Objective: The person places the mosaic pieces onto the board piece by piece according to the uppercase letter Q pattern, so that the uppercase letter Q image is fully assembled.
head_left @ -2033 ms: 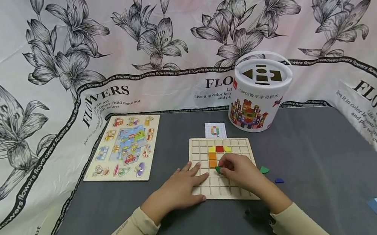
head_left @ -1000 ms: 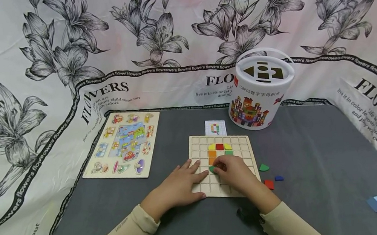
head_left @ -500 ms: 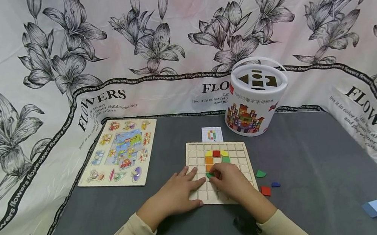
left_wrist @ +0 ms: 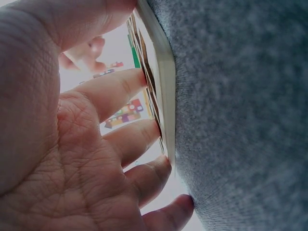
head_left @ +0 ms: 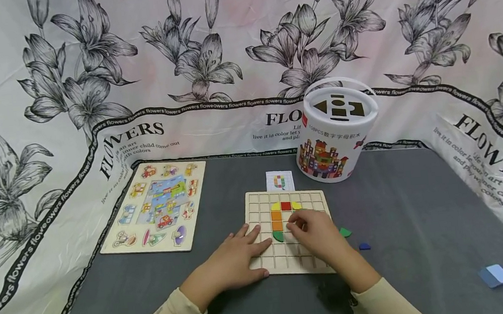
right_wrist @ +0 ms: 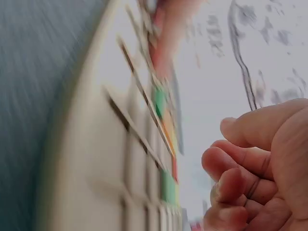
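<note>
A wooden grid board lies before me. My left hand rests with spread fingers on its left edge; the left wrist view shows the fingertips against the board's rim. On the board sit a red square, yellow corner pieces, orange squares and a green quarter-round below them. My right hand hovers over the board's right half, loosely curled, with nothing between thumb and fingers in the right wrist view. A green square there is hidden from the head view.
A printed pattern card lies behind the board. A green quarter-round and a blue piece lie to its right. A white bucket stands behind, a picture puzzle lies left, and a light-blue block far right.
The green quarter-round my right hand held now lies in the grid below the orange squares. That hand has let go and drawn right. Its arm now hides the loose red square.
</note>
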Action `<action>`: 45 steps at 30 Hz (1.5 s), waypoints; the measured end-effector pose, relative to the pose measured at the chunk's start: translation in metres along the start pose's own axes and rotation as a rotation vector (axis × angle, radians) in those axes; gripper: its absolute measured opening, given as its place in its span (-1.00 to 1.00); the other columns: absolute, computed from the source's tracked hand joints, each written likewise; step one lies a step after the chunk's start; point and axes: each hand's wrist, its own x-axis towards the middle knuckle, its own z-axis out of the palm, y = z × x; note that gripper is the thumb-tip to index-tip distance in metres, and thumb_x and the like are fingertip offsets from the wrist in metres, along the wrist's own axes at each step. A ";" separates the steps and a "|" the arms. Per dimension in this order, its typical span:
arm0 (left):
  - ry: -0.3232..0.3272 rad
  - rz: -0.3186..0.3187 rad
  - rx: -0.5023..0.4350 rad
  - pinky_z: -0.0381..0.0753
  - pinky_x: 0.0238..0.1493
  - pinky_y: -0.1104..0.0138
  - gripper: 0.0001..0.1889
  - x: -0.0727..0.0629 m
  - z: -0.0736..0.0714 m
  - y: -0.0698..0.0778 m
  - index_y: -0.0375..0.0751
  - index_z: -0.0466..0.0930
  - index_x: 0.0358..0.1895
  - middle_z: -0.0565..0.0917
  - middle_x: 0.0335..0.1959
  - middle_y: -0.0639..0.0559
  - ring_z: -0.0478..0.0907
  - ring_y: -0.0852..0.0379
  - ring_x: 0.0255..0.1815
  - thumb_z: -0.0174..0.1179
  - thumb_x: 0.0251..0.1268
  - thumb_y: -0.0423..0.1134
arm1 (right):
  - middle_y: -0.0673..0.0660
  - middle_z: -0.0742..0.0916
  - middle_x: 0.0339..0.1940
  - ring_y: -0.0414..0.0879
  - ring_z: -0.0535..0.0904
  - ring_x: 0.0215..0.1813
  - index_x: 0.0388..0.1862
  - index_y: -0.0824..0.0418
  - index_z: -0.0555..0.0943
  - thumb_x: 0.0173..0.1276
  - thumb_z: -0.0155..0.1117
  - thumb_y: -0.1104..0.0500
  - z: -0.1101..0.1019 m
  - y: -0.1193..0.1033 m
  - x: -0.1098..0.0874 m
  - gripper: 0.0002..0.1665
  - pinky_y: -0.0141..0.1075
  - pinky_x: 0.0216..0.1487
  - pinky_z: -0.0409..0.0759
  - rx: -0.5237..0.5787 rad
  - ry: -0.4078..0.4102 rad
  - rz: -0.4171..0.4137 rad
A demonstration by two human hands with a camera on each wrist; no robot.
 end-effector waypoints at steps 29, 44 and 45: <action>-0.017 -0.008 -0.033 0.16 0.69 -0.31 -0.25 0.002 0.000 -0.001 0.12 0.45 0.65 0.22 0.78 -0.13 0.00 -0.31 0.83 0.42 0.46 0.12 | -0.01 0.68 -0.13 -0.29 0.41 -0.36 -0.14 0.05 0.79 0.33 0.67 0.09 -0.081 0.109 -0.054 -0.79 -0.33 -0.34 0.48 0.026 -0.221 -0.066; -0.016 -0.004 -0.015 0.15 0.71 -0.30 -0.25 0.002 0.001 -0.003 0.12 0.44 0.66 0.22 0.78 -0.11 0.00 -0.29 0.83 0.40 0.48 0.15 | 0.00 0.75 -0.31 -0.15 0.57 -0.31 -0.17 0.10 0.69 0.46 0.53 0.26 -0.068 0.061 -0.043 -0.86 -0.31 -0.34 0.51 -0.053 -0.012 0.055; -0.015 -0.004 -0.015 0.15 0.70 -0.30 -0.25 0.002 0.001 -0.004 0.12 0.44 0.66 0.22 0.78 -0.11 0.00 -0.29 0.83 0.40 0.48 0.15 | 0.02 0.78 -0.27 -0.14 0.61 -0.28 -0.14 0.11 0.70 0.48 0.51 0.26 -0.063 0.052 -0.039 -0.88 -0.31 -0.32 0.54 -0.028 0.011 0.053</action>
